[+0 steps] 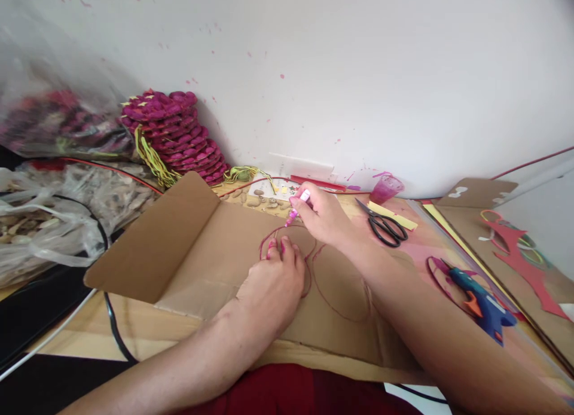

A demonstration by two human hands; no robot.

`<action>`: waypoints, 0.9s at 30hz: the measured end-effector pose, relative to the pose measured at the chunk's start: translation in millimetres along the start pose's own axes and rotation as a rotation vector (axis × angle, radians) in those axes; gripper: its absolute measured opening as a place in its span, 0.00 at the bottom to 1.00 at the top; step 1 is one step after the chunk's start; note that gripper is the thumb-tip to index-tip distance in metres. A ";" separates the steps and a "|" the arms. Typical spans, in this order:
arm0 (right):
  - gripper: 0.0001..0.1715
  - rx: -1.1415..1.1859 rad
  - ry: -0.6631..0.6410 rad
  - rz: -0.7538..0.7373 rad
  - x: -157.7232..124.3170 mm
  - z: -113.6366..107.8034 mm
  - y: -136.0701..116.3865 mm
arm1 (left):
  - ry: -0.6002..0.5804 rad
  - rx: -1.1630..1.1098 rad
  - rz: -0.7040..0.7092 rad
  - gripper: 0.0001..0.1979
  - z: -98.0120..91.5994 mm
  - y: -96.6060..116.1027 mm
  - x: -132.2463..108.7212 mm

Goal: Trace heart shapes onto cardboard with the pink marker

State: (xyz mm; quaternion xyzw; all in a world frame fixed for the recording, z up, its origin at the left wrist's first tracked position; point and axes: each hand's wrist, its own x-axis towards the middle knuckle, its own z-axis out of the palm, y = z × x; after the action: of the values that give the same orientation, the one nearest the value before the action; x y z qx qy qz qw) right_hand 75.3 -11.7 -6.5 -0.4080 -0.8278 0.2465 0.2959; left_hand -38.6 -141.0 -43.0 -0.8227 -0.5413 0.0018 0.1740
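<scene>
A flattened cardboard sheet (215, 247) lies before me on the wooden table. My right hand (320, 211) is closed around a pink-and-white marker (293, 213), its tip down beside a round pink outline. My left hand (275, 277) lies on the cardboard with its fingers slightly bent, pressing on what looks like a round cardboard disc with a reddish edge (307, 280); my hand covers most of it. To the right, a second round outline (343, 316) is drawn on the sheet, partly under my right forearm.
Black-handled scissors (386, 228), a pink-stained plastic cup (386, 188) and a blue glue gun (482, 301) lie to the right. Behind the sheet are several peanut shells (253, 203). At left stand stacked magenta discs (179, 140) and plastic bags (76, 211). Cables cross the table.
</scene>
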 end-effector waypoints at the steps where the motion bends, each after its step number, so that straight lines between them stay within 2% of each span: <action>1: 0.09 -0.013 0.013 0.010 -1.8 -3.4 2.4 | -0.002 -0.002 0.000 0.20 0.4 0.1 0.1; 6: 0.08 -0.084 0.064 0.086 -17.0 -20.6 11.5 | 0.017 -0.001 0.012 0.21 1.7 0.4 0.0; 10: 0.09 -0.116 0.083 0.074 -26.6 -27.4 14.4 | 0.014 -0.011 0.012 0.21 0.4 -0.2 -0.4; 15: 0.08 -0.135 0.094 0.036 -23.8 -21.1 7.9 | -0.008 -0.038 -0.006 0.21 -1.5 -0.7 0.5; 20: 0.08 -0.073 0.071 0.007 -14.5 -9.6 5.0 | -0.137 -0.080 0.001 0.25 -0.7 -1.2 2.6; 27: 0.08 -0.056 0.094 0.073 -28.3 -23.9 16.6 | -0.150 -0.072 0.022 0.26 1.0 -2.2 3.5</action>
State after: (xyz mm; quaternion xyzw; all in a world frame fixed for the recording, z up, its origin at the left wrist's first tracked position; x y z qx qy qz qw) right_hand 114.5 -21.9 -8.5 -0.4571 -0.8042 0.2142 0.3137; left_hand -39.3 -136.8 -42.6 -0.8317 -0.5435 0.0460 0.1034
